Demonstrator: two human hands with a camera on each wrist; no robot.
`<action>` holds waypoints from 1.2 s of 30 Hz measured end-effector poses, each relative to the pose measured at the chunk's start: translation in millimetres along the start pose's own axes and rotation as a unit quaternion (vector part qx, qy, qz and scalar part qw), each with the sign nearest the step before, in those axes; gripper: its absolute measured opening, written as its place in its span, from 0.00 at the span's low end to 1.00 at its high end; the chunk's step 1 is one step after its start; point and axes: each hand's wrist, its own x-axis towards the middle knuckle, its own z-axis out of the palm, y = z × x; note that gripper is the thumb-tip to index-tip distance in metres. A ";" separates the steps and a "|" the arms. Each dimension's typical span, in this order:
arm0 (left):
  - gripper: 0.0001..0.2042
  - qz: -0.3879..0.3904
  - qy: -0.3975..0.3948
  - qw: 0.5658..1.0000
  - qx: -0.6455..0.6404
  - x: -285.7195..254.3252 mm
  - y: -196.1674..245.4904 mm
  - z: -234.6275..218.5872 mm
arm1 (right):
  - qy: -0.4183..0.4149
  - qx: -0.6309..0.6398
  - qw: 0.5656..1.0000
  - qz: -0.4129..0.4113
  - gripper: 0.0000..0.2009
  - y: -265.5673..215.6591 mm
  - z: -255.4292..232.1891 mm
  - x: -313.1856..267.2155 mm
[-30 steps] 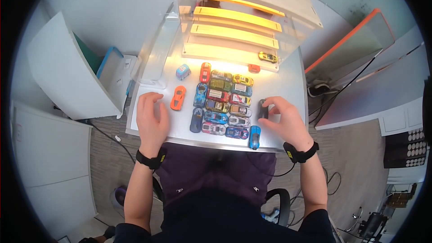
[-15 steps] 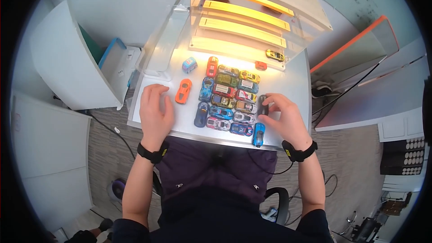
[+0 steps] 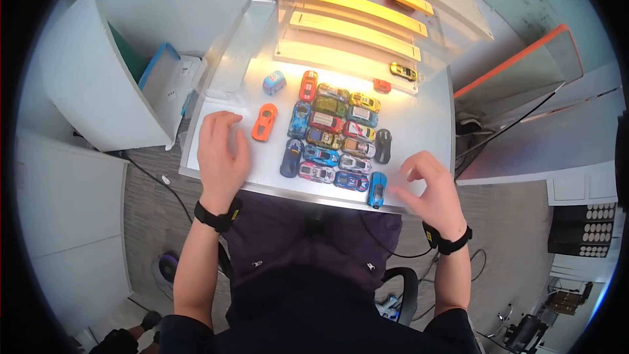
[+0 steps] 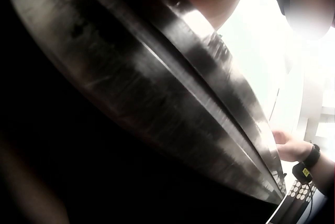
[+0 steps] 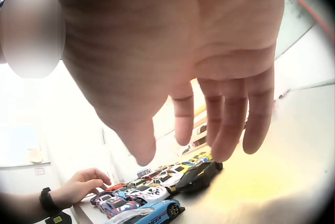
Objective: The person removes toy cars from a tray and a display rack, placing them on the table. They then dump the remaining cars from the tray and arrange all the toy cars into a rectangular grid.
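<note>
Several toy cars stand packed in rows in the middle of the white table (image 3: 419,111). At the right side of the block are a black toy car (image 3: 383,146) and, nearer the front edge, a bright blue toy car (image 3: 377,190). My right hand (image 3: 434,190) is just right of the blue car, holding nothing, its fingers loosely bent and apart. In the right wrist view the fingers (image 5: 229,124) hang above the black car (image 5: 199,177). On the table's left side, my left hand (image 3: 221,154) lies loosely bent beside an orange toy car (image 3: 264,122), with nothing in it.
A lit display case with wooden shelves (image 3: 354,34) stands at the back, a yellow toy car (image 3: 403,71) on its lowest shelf. A small red car (image 3: 382,86) is in front of it. A blue toy van (image 3: 274,82) sits back left, near a clear plastic cover (image 3: 226,75).
My right hand has let go of the black car and drawn back toward the front right. The black car stays beside the block. My left hand has hardly moved; the head view has shifted.
</note>
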 end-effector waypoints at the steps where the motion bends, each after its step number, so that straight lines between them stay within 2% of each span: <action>1: 0.11 0.005 0.001 1.000 0.004 -1.1 -0.9 0.4 | -0.022 -0.006 1.000 0.001 0.21 -3.1 -1.4 -7.2; 3: 0.11 0.021 0.005 1.000 0.007 -0.6 -4.0 3.1 | -0.020 -0.020 0.999 -0.021 0.23 -7.7 6.5 -14.2; 5: 0.11 0.001 0.001 1.000 0.000 -1.6 -2.0 4.5 | -0.018 -0.047 0.998 -0.031 0.23 -14.5 12.2 -16.2; 13: 0.11 -0.011 -0.006 1.000 -0.001 -2.5 -2.8 4.1 | -0.005 -0.057 0.998 -0.023 0.21 -11.1 21.2 -15.9; 27: 0.11 0.018 0.008 1.000 0.003 2.3 0.1 1.8 | -0.012 -0.054 0.998 -0.004 0.20 -12.4 20.4 -13.3; 33: 0.13 0.025 -0.031 0.999 0.005 3.0 9.7 -4.8 | -0.012 -0.040 0.999 -0.005 0.21 -14.9 17.8 -12.5; 36: 0.16 0.042 -0.087 0.995 0.025 2.7 9.9 -7.1 | -0.013 -0.046 0.999 -0.005 0.22 -12.4 17.3 -12.7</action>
